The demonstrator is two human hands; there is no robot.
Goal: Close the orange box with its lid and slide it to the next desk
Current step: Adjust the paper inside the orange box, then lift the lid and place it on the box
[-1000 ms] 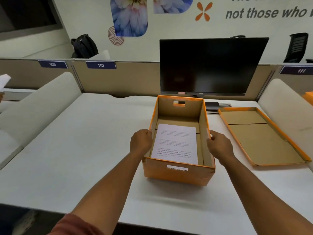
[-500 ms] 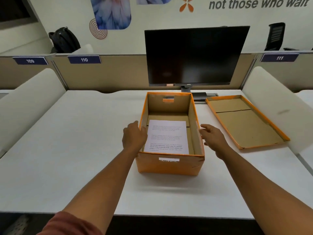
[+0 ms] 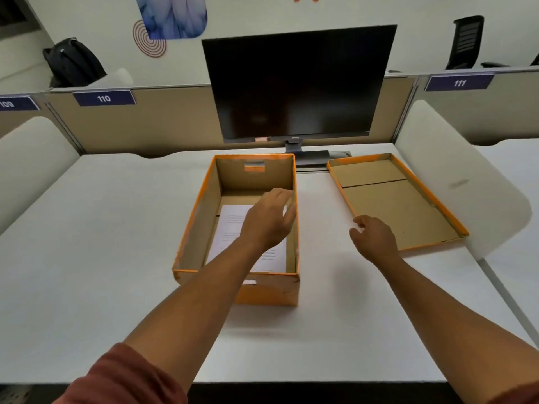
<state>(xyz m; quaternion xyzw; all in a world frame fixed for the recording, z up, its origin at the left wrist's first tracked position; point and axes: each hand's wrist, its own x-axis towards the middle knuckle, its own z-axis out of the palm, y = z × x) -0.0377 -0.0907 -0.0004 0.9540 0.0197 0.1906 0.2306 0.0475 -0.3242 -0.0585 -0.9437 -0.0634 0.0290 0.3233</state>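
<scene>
An open orange box (image 3: 198, 217) stands on the white desk (image 3: 87, 243) in front of the monitor, with a printed sheet of paper (image 3: 230, 228) lying in its bottom. Its lid (image 3: 408, 205) lies upside down on the desk to the right of the box, brown inside facing up. My left hand (image 3: 269, 218) hovers over the box's right half, fingers spread, holding nothing. My right hand (image 3: 374, 237) is above the desk between the box and the lid, fingers apart, close to the lid's near left edge.
A dark monitor (image 3: 297, 83) stands behind the box. White rounded dividers (image 3: 455, 176) flank the desk on both sides; the neighbouring desk (image 3: 513, 182) lies beyond the right one. Labels 110 and 111 mark the back partition. A black backpack (image 3: 73, 62) sits behind it.
Both hands have let go of the box's side walls and moved right: the left hand now crosses over the box, the right hand has reached toward the lid. The camera view has tilted down.
</scene>
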